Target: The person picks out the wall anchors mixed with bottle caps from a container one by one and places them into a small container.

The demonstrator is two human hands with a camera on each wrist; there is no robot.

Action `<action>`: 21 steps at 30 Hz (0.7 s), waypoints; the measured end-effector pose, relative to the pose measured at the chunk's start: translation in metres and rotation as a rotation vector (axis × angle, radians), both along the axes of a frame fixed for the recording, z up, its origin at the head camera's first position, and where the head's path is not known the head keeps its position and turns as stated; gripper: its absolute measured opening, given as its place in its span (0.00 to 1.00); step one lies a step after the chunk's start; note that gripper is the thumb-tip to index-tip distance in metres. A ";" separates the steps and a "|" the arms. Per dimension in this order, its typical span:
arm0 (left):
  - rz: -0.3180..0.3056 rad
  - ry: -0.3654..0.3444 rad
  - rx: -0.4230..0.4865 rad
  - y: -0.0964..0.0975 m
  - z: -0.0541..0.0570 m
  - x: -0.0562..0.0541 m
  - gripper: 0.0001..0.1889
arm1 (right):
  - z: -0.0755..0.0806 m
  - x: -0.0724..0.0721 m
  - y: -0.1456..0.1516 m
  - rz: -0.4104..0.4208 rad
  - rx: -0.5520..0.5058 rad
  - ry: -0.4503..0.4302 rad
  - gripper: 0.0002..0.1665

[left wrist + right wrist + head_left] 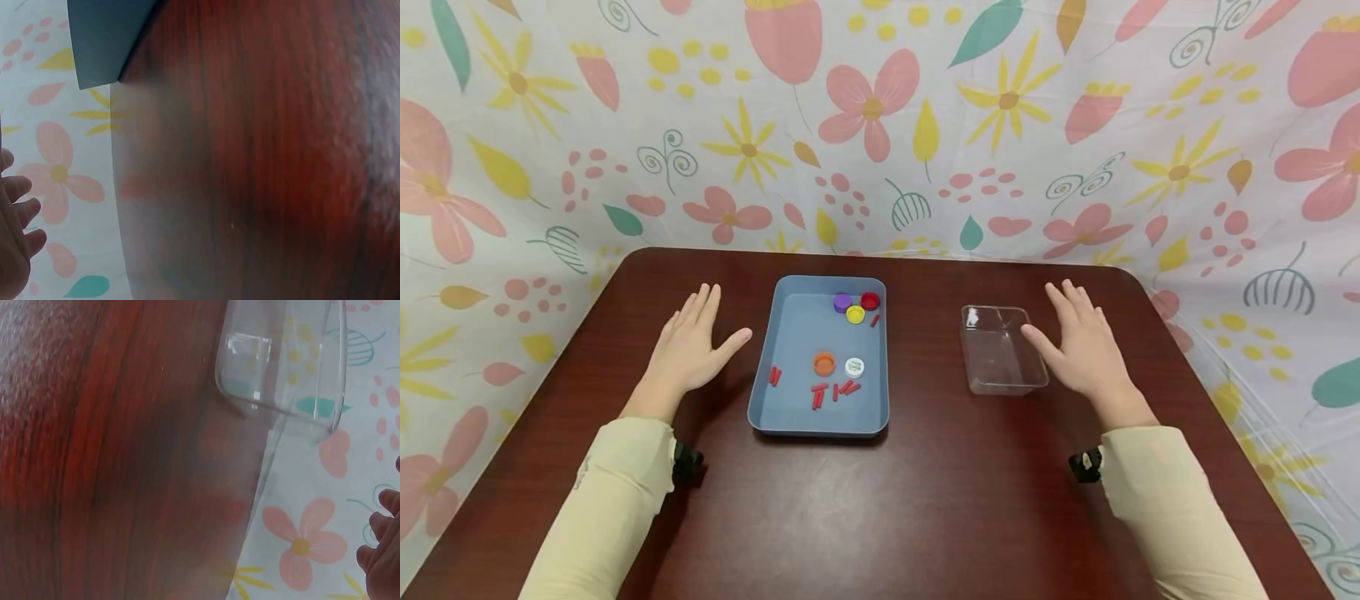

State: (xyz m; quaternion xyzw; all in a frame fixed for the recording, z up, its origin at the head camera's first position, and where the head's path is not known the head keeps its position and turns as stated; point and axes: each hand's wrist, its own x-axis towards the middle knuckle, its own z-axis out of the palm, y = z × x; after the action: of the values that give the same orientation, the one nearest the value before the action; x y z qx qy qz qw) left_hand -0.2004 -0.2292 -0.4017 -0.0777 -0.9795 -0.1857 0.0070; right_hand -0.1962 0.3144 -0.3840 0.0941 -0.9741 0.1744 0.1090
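My left hand (688, 350) is held above the table, left of a blue-grey tray (790, 287), fingers straight and thumb spread out, holding nothing. Inside the tray lie several short red sticks (817, 400), an orange cap (824, 363) and a white cap (854, 367) toward the near side. Purple (842, 302), yellow (855, 314) and red caps (869, 301) cluster in its far right corner. My right hand (1084, 350), also bare and straight-fingered, hovers beside a clear plastic box (1003, 354), its thumb overlapping the box's right rim in the head view.
Everything stands on a dark reddish-brown wooden table (925, 492) with rounded far corners. A white cloth (880, 200) printed with flowers and leaves hangs behind the table and along both sides. Dark wrist straps (1086, 465) sit at the cream sleeves (1180, 508).
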 end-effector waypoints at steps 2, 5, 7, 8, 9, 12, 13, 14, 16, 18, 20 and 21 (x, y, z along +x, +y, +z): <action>0.000 -0.002 0.011 0.001 0.000 -0.001 0.50 | 0.000 -0.001 -0.003 0.008 -0.001 -0.001 0.47; -0.003 -0.008 0.026 0.003 -0.001 -0.002 0.50 | -0.001 -0.002 -0.008 0.017 0.000 0.003 0.47; -0.005 -0.011 0.033 0.004 -0.002 -0.003 0.50 | -0.001 -0.003 -0.011 0.023 -0.001 0.005 0.47; -0.006 -0.012 0.037 0.005 -0.002 -0.003 0.50 | -0.001 -0.003 -0.013 0.027 -0.002 0.009 0.47; -0.006 -0.012 0.043 0.006 -0.002 -0.003 0.50 | -0.001 -0.004 -0.014 0.031 -0.002 0.017 0.47; -0.007 -0.015 0.054 0.008 -0.002 -0.003 0.50 | -0.001 -0.005 -0.019 0.042 -0.007 0.031 0.47; -0.006 -0.021 0.060 0.009 -0.003 -0.002 0.50 | -0.002 -0.006 -0.021 0.045 -0.008 0.037 0.47; -0.004 -0.027 0.068 0.010 -0.003 -0.003 0.50 | -0.002 -0.007 -0.022 0.047 -0.007 0.039 0.47; -0.004 -0.037 0.077 0.011 -0.003 -0.003 0.49 | -0.003 -0.008 -0.025 0.050 -0.009 0.040 0.47; -0.005 -0.043 0.085 0.012 -0.003 -0.002 0.49 | -0.003 -0.008 -0.028 0.055 -0.013 0.037 0.47; -0.011 -0.041 0.091 0.013 -0.004 -0.002 0.48 | -0.004 -0.008 -0.032 0.064 -0.018 0.036 0.47; -0.014 -0.038 0.094 0.014 -0.004 -0.002 0.47 | -0.004 -0.009 -0.034 0.067 -0.021 0.036 0.47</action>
State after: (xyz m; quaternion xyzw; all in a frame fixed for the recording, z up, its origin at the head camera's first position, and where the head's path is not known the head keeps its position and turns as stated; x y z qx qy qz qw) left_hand -0.2024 -0.2153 -0.4053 -0.0807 -0.9691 -0.2330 -0.0092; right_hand -0.2047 0.2807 -0.3877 0.1286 -0.9664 0.1864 0.1214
